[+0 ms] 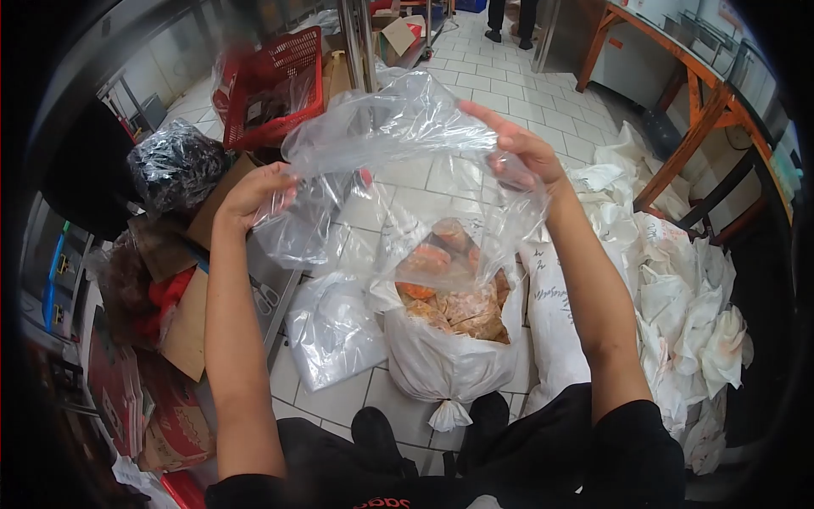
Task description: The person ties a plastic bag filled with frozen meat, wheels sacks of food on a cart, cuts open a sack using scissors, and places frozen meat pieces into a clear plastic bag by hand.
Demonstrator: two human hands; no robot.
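Note:
A large clear plastic bag (398, 119) is stretched in the air between my two hands. My left hand (257, 193) is closed on its left side, thumb and fingers pinching the film. On the other side, my right hand (527, 153) grips the bag, partly covered by the see-through film. Below it on the floor stands an open white sack (449, 365) with a knotted bottom corner. Inside are several clear-wrapped food packs (471, 310), orange and brown, partly seen through the hanging bag. Left of the sack lies a stack of flat clear plastic bags (335, 331).
White sacks (560, 314) with handwriting and crumpled white sacks (678, 314) lie at right. A red basket (280, 85), a black plastic-wrapped bundle (176, 165), cardboard boxes (174, 416) and scissors (265, 294) are at left. A person's legs (512, 21) stand far back.

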